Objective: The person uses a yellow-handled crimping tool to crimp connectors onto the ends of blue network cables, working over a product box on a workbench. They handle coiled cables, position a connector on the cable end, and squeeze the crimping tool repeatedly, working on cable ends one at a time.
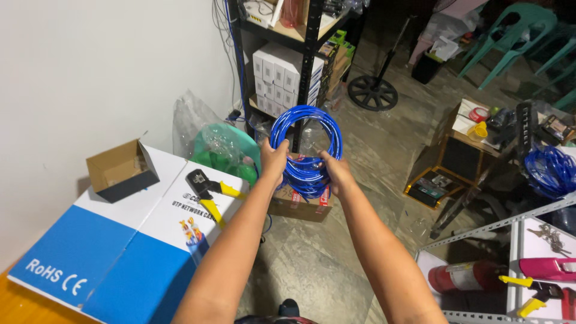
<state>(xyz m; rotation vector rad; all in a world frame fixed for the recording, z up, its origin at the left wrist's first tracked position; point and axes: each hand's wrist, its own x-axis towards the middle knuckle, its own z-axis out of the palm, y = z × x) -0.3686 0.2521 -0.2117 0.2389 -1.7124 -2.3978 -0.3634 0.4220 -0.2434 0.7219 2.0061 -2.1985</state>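
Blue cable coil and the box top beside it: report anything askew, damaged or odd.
Nothing looks damaged. Both hands, left hand and right hand, grip the blue cable coil, which is neatly looped. The small open carton sits tilted on the large box, near the crimping tool.

Two hands, the left hand (274, 161) and the right hand (336, 171), share one coil of blue cable (306, 147), and a second blue coil (551, 171) lies off to the right. One small open cardboard box (122, 170) and one black-and-yellow crimping tool (207, 192) sit on one big blue-and-white carton (114, 252). Further off there are one red fire extinguisher (462, 277), one round black stand base (372, 92) and at least two green plastic chairs (510, 36).
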